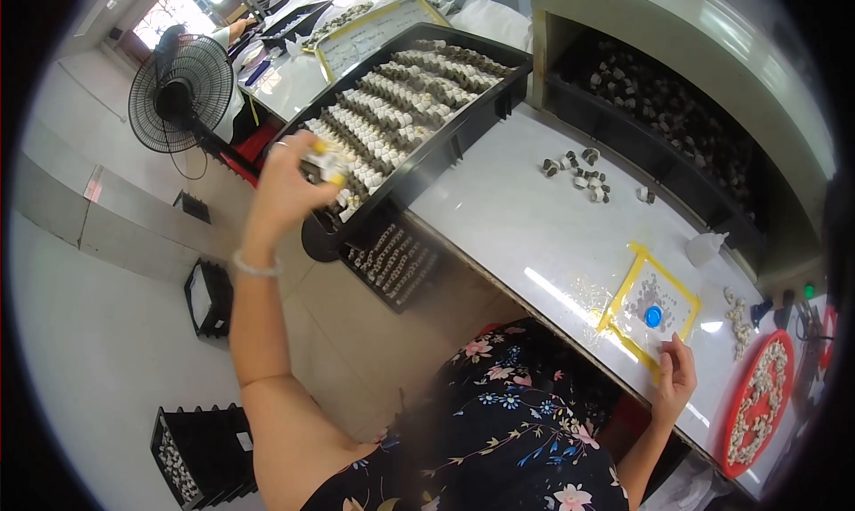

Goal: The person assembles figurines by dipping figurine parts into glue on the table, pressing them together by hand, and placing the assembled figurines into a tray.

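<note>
My left hand (292, 183) is raised over the near left corner of a large black tray (485, 119). Yellow covers show on its fingertips, which close around a small white-and-dark piece (326, 165), slightly blurred. Rows of similar white-and-dark pieces (383, 114) fill the tray. My right hand (679, 382) rests at the table's front edge, fingers loosely bent and thumb apart, with nothing visible in it. Beside it lies a yellow-taped square (690, 302) with grey smudges and a small blue round cap (654, 317).
Loose pieces (579, 174) lie on the white table (499, 199). A white squeeze bottle (706, 248) and a red round tray (732, 440) of small parts stand right. A dark bin (659, 128) sits under a hood. A fan (181, 92) and floor crates (209, 453) are left.
</note>
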Available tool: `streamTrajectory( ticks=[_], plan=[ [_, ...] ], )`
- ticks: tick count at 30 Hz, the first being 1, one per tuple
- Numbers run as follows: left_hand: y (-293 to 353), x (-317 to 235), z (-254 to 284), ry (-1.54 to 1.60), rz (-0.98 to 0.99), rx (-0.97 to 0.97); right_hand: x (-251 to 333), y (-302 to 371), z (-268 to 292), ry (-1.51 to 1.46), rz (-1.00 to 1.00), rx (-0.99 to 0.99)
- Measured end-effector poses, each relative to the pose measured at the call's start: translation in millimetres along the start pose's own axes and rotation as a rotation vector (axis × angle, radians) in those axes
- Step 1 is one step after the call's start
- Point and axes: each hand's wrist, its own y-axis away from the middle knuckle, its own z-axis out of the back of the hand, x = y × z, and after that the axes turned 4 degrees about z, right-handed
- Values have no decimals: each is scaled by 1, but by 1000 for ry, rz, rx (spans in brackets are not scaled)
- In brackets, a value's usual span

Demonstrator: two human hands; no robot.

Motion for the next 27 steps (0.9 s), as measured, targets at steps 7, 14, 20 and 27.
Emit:
streamTrajectory(
  ticks=[7, 14, 20, 27],
  plan=[
    [-46, 101, -1, -81, 97, 285, -5, -2, 2, -4, 5, 20],
    [-63, 129, -19, -170, 75, 436, -4, -1, 1, 3, -12, 10],
    [-62, 123, -19, -66, 124, 463, -2, -1, 0, 7, -33, 0],
    [-58, 143, -18, 152, 158, 442, -5, -1, 0, 5, -30, 0]
  ],
)
